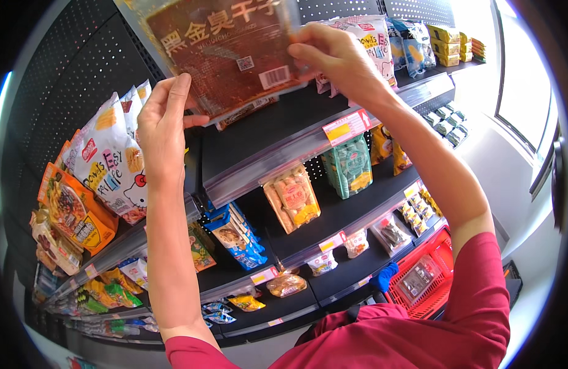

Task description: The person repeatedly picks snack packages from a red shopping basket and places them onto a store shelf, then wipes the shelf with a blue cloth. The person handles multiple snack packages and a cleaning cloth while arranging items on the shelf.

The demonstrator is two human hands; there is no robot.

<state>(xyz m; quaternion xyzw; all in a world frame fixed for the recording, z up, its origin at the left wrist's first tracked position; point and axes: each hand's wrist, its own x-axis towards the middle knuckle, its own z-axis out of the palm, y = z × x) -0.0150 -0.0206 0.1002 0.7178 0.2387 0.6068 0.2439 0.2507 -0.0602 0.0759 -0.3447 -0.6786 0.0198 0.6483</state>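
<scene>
Both hands are raised in front of a shop shelf, on a clear plastic packet [238, 60] with brown contents, a printed code and large writing. My left hand [166, 108] pinches its lower left edge between thumb and fingers. My right hand [332, 60] grips its right edge, with the fingertips partly hidden behind the packet. The packet is tilted, and its top runs out of view. Just below and behind it, another packet [249, 110] shows in part at the black shelf [270, 143].
Large snack bags [111, 159] stand at the left, and more bags [376, 41] at the upper right. Lower shelves hold an orange pack [293, 198], a green pack [348, 166] and blue packs [235, 235]. A red basket [444, 246] with a clear packet [420, 279] inside stands at lower right.
</scene>
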